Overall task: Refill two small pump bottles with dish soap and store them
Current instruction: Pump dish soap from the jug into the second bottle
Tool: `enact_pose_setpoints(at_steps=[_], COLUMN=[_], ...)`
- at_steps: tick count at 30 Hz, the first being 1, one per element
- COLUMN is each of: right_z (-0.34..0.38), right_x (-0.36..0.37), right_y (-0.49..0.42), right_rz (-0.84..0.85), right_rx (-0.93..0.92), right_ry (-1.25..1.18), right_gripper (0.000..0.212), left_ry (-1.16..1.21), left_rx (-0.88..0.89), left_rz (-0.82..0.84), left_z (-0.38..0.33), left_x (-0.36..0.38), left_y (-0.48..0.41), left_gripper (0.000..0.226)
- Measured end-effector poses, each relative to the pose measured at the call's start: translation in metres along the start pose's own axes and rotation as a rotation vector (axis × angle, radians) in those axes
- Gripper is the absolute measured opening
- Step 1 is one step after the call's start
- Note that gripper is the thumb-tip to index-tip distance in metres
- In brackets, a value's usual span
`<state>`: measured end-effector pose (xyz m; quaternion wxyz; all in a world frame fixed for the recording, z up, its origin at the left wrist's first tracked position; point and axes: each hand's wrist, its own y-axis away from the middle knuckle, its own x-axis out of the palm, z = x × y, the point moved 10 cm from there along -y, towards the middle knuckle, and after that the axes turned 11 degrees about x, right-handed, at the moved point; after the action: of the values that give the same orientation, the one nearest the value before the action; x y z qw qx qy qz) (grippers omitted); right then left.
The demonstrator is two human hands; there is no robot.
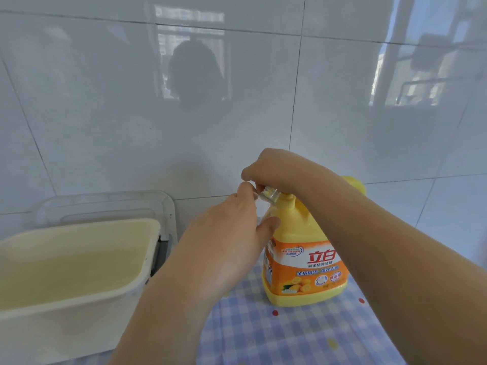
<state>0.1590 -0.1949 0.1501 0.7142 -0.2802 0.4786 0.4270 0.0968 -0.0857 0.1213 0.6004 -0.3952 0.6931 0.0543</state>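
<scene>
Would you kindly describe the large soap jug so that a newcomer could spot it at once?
Below the white tiled wall, a blue checked cloth lies right of a cream tub. On that cloth stands the dish soap jug, upright. It alone is bright yellow with an orange label.

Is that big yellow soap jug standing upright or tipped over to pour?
Upright: the yellow soap jug stands on its base on the checked cloth, while the left hand holds a small clear bottle at its spout.
</scene>
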Motion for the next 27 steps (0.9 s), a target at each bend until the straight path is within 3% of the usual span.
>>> enact_pose_setpoints(at_steps=[9,14,22,27], right_z=[0.001,0.011,0.01,0.013], right_x=[-0.006,-0.028,-0.02,-0.022], right_y=[-0.001,0.004,0.006,0.011], right_rz=[-0.048,-0.144,-0.048,-0.113], right_rx=[0.011,-0.077,-0.011,-0.04], right_ry=[-0.016,-0.058,0.021,0.102], right_gripper=[0.027,0.024,0.027,0.027], left_ry=[-0.036,-0.073,0.006,0.02], left_rx=[0.005,0.015,0.013,0.025], left_rz=[-0.044,-0.118,-0.126,-0.106], left_z=[-0.001,-0.009,-0.007,-0.002], left_x=[-0.006,-0.015,-0.015,-0.013], left_y=[0.0,-0.001,0.0,-0.001], left_gripper=[0.036,0.039,0.036,0.038])
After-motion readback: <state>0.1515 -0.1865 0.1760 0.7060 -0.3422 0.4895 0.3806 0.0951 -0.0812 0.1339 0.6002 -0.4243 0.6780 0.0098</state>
